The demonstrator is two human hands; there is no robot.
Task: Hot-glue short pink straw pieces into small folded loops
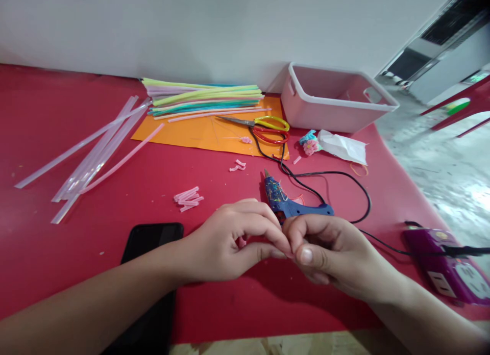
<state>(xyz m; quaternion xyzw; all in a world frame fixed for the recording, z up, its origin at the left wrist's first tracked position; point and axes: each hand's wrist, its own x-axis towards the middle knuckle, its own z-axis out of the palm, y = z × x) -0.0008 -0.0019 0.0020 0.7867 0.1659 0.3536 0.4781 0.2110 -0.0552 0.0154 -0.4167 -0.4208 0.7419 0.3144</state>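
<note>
My left hand (pixel 245 240) and my right hand (pixel 329 248) meet fingertip to fingertip above the red tabletop. Both are closed in a pinch on a small pink piece (pixel 290 255), mostly covered by the fingers, so its kind is unclear. More pink (pixel 241 241) shows through the gap under my left index finger. Just beyond my fingers lies a blue glue gun (pixel 281 197), its nozzle pointing away and its handle partly behind my right hand. Short pink cut pieces (pixel 188 198) lie in a pile beyond my left hand, and a few curled pink pieces (pixel 238 166) are farther back.
Scissors (pixel 264 128) and a bundle of coloured pipe cleaners (pixel 206 100) rest on orange card (pixel 184 136). Clear glue sticks (pixel 103 146) lie left. A black phone (pixel 153 237) is under my left forearm. A pink bin (pixel 333 107) stands behind; a purple power strip (pixel 447 263) sits right.
</note>
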